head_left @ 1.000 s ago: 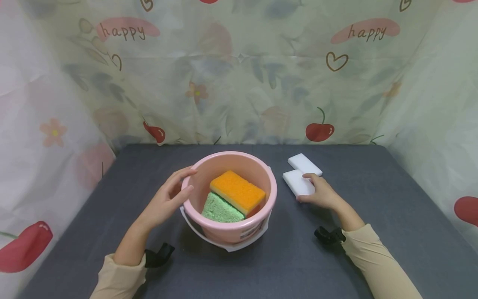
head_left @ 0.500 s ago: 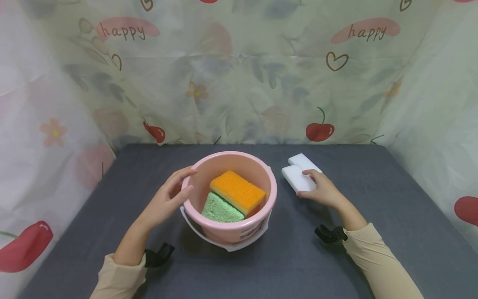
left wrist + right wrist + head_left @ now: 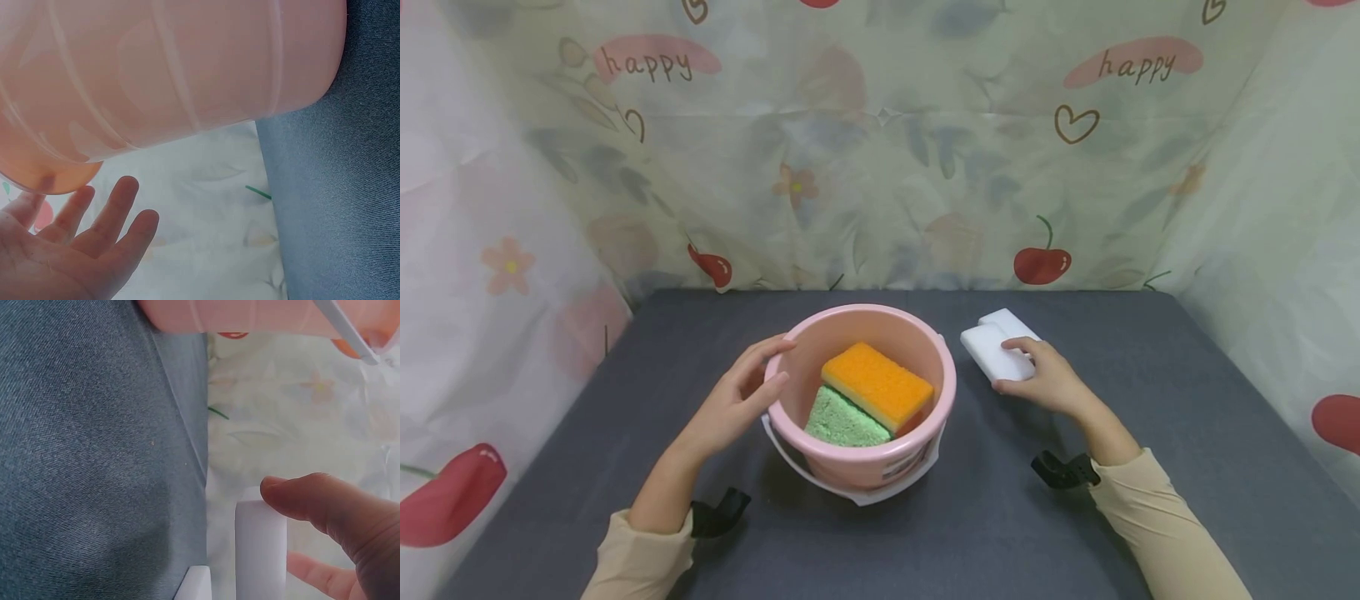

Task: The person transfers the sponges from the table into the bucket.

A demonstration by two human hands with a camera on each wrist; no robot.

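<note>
- Left hand (image 3: 730,408), fingers loosely spread, touching a round pink plastic bucket (image 3: 861,453) at its rim.
- Inside, a green sponge (image 3: 846,418) beside a rectangular orange sponge (image 3: 877,385).
- A flat white block (image 3: 994,354), raised off the dark bench (image 3: 985,533), partly hiding a second white block (image 3: 1011,318).
- Right hand (image 3: 1051,383), pinching the raised one.

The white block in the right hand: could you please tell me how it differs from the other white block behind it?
The held block is pinched between thumb and fingers of the right hand, whereas no hand holds the other block. The held block is raised above the table, while the other block lies on it. In the head view, the held block partly hides the other block. Both are white, slab-shaped blocks.
</note>
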